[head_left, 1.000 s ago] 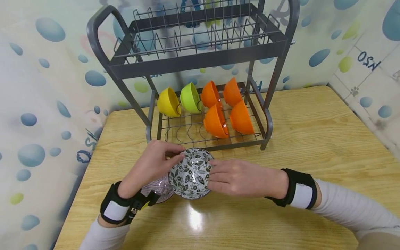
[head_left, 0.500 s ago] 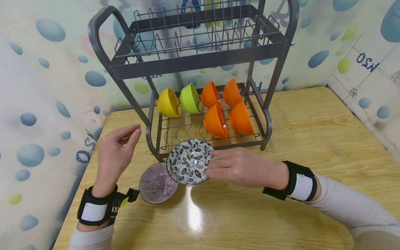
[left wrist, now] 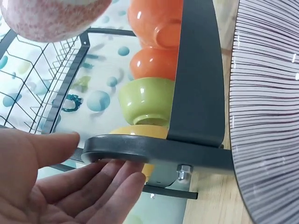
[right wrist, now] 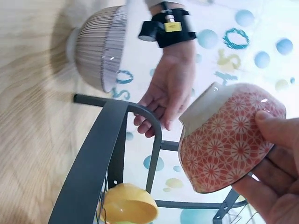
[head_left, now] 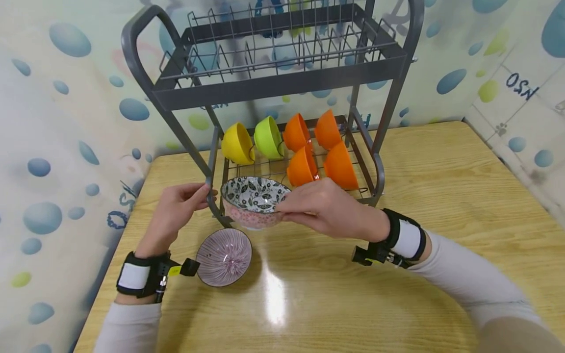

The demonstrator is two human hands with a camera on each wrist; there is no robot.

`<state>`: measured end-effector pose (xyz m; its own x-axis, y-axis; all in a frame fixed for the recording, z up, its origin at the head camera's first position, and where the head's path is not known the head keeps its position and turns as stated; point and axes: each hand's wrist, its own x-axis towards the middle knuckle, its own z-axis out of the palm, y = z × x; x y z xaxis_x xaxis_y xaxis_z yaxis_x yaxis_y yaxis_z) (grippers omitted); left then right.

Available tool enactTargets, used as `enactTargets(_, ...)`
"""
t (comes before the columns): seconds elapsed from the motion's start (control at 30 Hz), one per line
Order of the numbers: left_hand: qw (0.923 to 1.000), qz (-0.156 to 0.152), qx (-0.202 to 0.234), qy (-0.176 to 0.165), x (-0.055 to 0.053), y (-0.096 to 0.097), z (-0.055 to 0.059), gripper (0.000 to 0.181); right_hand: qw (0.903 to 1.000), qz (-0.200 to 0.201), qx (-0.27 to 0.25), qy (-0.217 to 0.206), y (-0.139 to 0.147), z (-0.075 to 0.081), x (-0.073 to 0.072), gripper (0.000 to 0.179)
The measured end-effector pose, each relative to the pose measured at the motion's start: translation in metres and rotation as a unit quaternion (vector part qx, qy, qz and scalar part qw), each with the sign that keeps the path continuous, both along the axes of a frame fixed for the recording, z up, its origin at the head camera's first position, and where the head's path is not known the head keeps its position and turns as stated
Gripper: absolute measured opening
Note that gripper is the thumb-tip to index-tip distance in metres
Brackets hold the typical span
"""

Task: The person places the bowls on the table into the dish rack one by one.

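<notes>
My right hand (head_left: 326, 206) pinches the rim of a patterned bowl (head_left: 251, 215), thumb on one side and fingers on the other. Pink flowers cover its outside; black-and-white leaves line the inside. It is held up in front of the lower tier of the dark grey dish rack (head_left: 273, 90). In the right wrist view the bowl (right wrist: 229, 140) shows its white foot. My left hand (head_left: 178, 208) holds the rack's curved left side bar between thumb and fingers; in the left wrist view the fingers (left wrist: 112, 191) pass under that bar. A purple-striped bowl (head_left: 224, 257) stands on the table below.
On the rack's lower tier, tilted bowls stand in the wires: a yellow bowl (head_left: 237, 143), a green bowl (head_left: 268, 138) and several orange bowls (head_left: 341, 166). The upper wire tier (head_left: 282, 49) overhangs them. The wooden table (head_left: 441, 196) meets a patterned wall (head_left: 66, 122).
My left hand let go of the patterned bowl, moved left and took hold of the rack's side bar. My right hand lifted the bowl toward the rack and tilted it, showing its pink outside.
</notes>
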<state>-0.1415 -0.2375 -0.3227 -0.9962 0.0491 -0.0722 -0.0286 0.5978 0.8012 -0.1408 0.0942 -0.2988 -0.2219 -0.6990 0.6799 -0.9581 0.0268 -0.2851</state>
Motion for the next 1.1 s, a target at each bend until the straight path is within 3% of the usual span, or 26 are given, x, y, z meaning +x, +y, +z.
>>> enactTargets(0.1,0.9996,-0.009,0.022,-0.013,-0.003,-0.001,-0.002,0.056,0.9963,-0.026,-0.010,-0.081,-0.002,0.003,-0.006,0.020)
enactTargets(0.17,0.9983,-0.013,0.048,-0.033,-0.004,-0.003,-0.003,0.056,0.9882,-0.040,-0.012,-0.148,-0.002,0.006,-0.011,0.024)
enactTargets(0.33,0.9930,-0.019,0.099,-0.062,-0.006,-0.009,-0.007,0.055,0.9494,-0.036,-0.020,-0.311,-0.006,0.010,-0.025,0.032)
enactTargets(0.43,0.9910,-0.021,0.112,-0.070,-0.006,-0.010,-0.008,0.054,0.9247,-0.042,-0.029,-0.377,-0.009,0.011,-0.033,0.035)
enactTargets(0.67,0.9886,-0.012,0.126,-0.082,-0.009,-0.008,-0.006,0.054,0.8643,-0.083,-0.081,-0.489,-0.013,0.010,-0.039,0.037)
enactTargets(0.87,0.9880,-0.011,0.131,-0.082,-0.009,-0.008,-0.006,0.053,0.8090,-0.074,-0.137,-0.567,-0.021,0.006,-0.044,0.040)
enactTargets(0.97,0.9878,-0.015,0.132,-0.081,-0.009,-0.008,-0.007,0.052,0.7928,-0.078,-0.150,-0.586,-0.025,0.003,-0.047,0.040)
enactTargets(1.1,0.9873,-0.016,0.134,-0.083,-0.009,-0.009,-0.008,0.050,0.7832,-0.093,-0.147,-0.597,-0.029,-0.003,-0.048,0.039)
